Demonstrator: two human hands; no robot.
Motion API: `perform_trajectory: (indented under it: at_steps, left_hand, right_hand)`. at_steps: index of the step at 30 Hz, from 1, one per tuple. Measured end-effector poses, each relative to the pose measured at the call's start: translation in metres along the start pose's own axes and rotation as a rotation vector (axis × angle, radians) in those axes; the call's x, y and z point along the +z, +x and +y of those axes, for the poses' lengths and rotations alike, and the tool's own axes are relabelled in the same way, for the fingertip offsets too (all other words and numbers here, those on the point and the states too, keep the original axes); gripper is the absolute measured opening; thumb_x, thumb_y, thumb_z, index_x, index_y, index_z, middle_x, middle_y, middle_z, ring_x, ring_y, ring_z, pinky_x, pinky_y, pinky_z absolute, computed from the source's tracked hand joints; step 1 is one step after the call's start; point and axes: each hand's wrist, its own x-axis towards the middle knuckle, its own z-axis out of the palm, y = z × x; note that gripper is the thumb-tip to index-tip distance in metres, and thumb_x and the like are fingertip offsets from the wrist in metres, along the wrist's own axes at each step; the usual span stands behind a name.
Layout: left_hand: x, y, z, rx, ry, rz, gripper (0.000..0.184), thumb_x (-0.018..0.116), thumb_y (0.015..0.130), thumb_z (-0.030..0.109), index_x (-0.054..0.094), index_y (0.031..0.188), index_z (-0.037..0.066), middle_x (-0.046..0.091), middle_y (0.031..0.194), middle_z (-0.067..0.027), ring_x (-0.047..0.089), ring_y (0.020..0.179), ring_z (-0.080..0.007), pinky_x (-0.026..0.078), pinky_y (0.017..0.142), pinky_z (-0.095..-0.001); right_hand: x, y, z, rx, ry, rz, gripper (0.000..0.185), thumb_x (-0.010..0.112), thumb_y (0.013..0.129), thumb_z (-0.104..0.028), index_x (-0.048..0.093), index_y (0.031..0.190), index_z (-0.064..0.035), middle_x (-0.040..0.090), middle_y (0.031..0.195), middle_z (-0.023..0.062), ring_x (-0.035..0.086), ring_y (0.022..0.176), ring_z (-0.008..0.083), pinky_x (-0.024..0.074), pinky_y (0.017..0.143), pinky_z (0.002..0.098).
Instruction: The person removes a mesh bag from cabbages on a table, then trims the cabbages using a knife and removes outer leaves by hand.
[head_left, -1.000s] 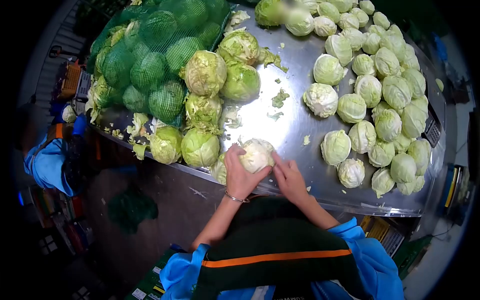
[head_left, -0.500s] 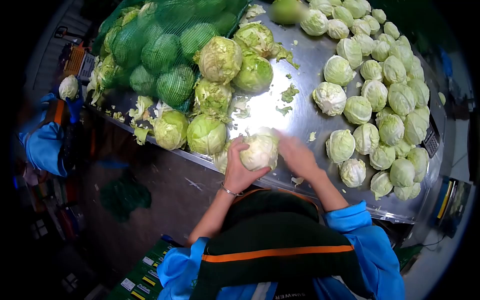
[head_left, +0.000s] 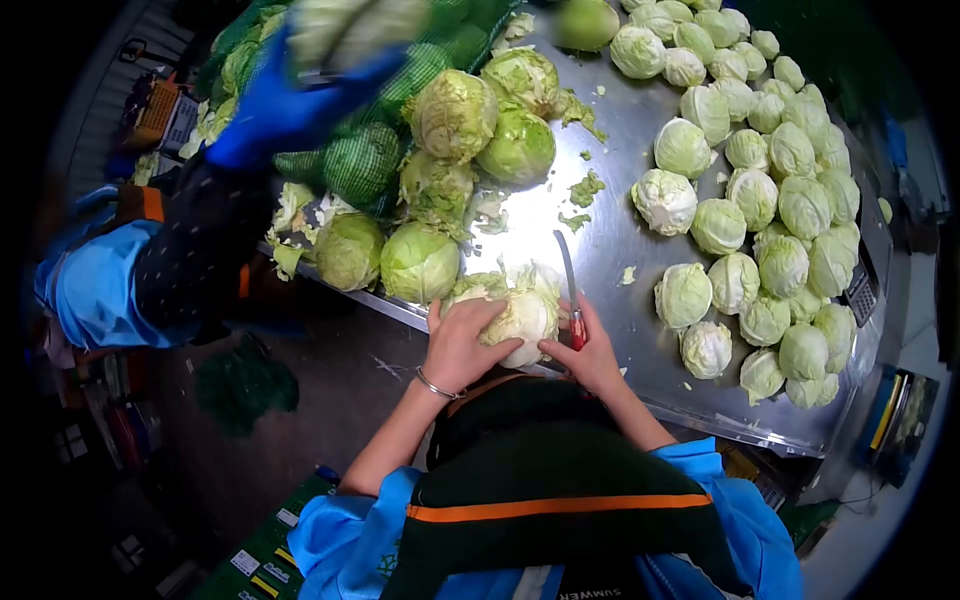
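A pale, trimmed cabbage (head_left: pixel 528 320) sits at the near edge of the metal table, in front of my body. My left hand (head_left: pixel 462 340) wraps round its left side, fingers over the top. Gripped in my right hand (head_left: pixel 592 352) is a knife (head_left: pixel 577 325) with a red handle; its thin curved blade points away from me. My right thumb touches the cabbage's right side. Loose leaves lie around the cabbage under my fingers. Just left stand untrimmed green cabbages (head_left: pixel 419 262) with outer leaves on.
Many trimmed cabbages (head_left: pixel 720 227) cover the right side of the metal table (head_left: pixel 620 130). A green net sack (head_left: pixel 360 165) of cabbages lies at the back left. A co-worker's blue-gloved hand (head_left: pixel 300 100) holds a cabbage (head_left: pixel 355 30) above it. Leaf scraps (head_left: pixel 587 188) lie mid-table.
My right hand has come down and nearer to the cabbage's right side; the knife now shows clearly. The co-worker's gloved hand has swung from the far left to above the sack, carrying a cabbage.
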Motion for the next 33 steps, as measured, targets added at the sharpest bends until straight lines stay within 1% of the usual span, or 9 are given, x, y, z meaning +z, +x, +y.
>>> perform_trajectory:
  at_steps: [3,8,12,15,18,23,26,30,33]
  left_hand:
    - [0.005,0.002,-0.03,0.237,-0.135,0.096,0.027,0.071,0.076,0.026,0.069,0.1,0.012,0.068,0.099,-0.0093,0.062,0.099,-0.0223,0.041,0.091,-0.0387]
    - [0.031,-0.003,-0.04,-0.386,-0.568,0.215,0.019,0.064,0.086,0.015,0.067,0.096,-0.001,0.07,0.082,-0.0114,0.067,0.071,-0.0142,0.051,0.063,-0.0269]
    - [0.038,0.005,-0.04,-0.519,-0.718,0.18,0.033,0.067,0.083,0.018,0.062,0.111,0.002,0.066,0.1,-0.0162,0.064,0.088,-0.0212,0.051,0.076,-0.0335]
    - [-0.012,0.029,0.009,0.36,0.109,0.214,0.053,0.073,0.075,0.027,0.056,0.121,0.005,0.052,0.124,-0.0197,0.05,0.115,-0.032,0.043,0.092,-0.0359]
    - [0.013,0.025,0.011,0.352,0.125,-0.25,0.07,0.076,0.068,0.033,0.05,0.129,0.011,0.037,0.136,-0.0226,0.036,0.123,-0.0402,0.035,0.101,-0.0407]
    - [0.037,0.02,0.021,-0.097,-0.142,0.021,0.07,0.072,0.072,0.041,0.048,0.131,0.011,0.047,0.114,-0.0211,0.044,0.107,-0.0375,0.038,0.093,-0.0427]
    - [0.023,0.024,0.039,-0.247,-0.162,-0.214,0.077,0.077,0.069,0.041,0.046,0.13,0.005,0.045,0.103,-0.0214,0.043,0.104,-0.0374,0.039,0.087,-0.0431]
    - [0.027,0.041,0.018,0.183,0.132,-0.015,0.099,0.086,0.058,0.032,0.034,0.136,0.0,0.044,0.119,-0.0229,0.046,0.112,-0.0358,0.041,0.095,-0.0383]
    - [0.045,0.053,-0.007,-0.141,-0.513,-0.31,0.102,0.088,0.055,0.03,0.033,0.135,0.002,0.041,0.127,-0.0208,0.043,0.119,-0.0336,0.037,0.101,-0.0408]
  right_hand:
    - [0.0,0.001,0.002,0.061,0.006,0.031,0.092,0.077,0.074,-0.01,0.017,0.141,0.0042,0.043,0.134,0.0133,0.055,0.105,0.0202,0.0473,0.091,0.0341]
    - [-0.007,-0.002,-0.018,0.272,0.102,0.058,0.091,0.078,0.072,-0.012,0.02,0.142,-0.0041,0.047,0.129,0.0135,0.059,0.083,0.0145,0.0506,0.059,0.0261]
    - [-0.018,-0.003,-0.009,0.409,0.432,0.136,0.083,0.075,0.074,-0.01,0.025,0.14,-0.0064,0.049,0.13,0.0134,0.058,0.066,0.0095,0.041,0.037,0.0204]
    - [-0.018,-0.006,-0.002,0.415,0.42,0.117,0.076,0.072,0.076,-0.008,0.027,0.138,-0.0066,0.049,0.131,0.0137,0.059,0.067,0.0089,0.0433,0.039,0.0201]
    - [-0.021,-0.009,-0.006,0.42,0.49,0.163,0.069,0.067,0.081,-0.009,0.028,0.137,-0.0067,0.05,0.13,0.0144,0.063,0.08,0.0136,0.0442,0.039,0.02]
    - [-0.025,-0.025,-0.029,0.451,0.318,0.149,0.052,0.057,0.091,-0.016,0.03,0.136,-0.0098,0.053,0.121,0.0118,0.065,0.096,0.0213,0.0438,0.039,0.0207]
    - [-0.018,-0.017,-0.029,0.36,0.212,0.154,0.05,0.056,0.09,-0.022,0.037,0.135,-0.0102,0.054,0.091,0.0046,0.059,0.068,0.0121,0.0426,0.037,0.0226]
    - [-0.027,-0.004,-0.026,0.332,0.187,0.139,0.046,0.056,0.09,-0.025,0.044,0.131,-0.0102,0.049,0.075,-0.0007,0.045,0.047,0.0069,0.0402,0.037,0.022]
    - [-0.032,-0.006,-0.026,0.303,0.152,0.038,0.048,0.057,0.09,-0.026,0.044,0.133,-0.0109,0.048,0.074,-0.0021,0.043,0.046,0.0058,0.0391,0.038,0.0211]
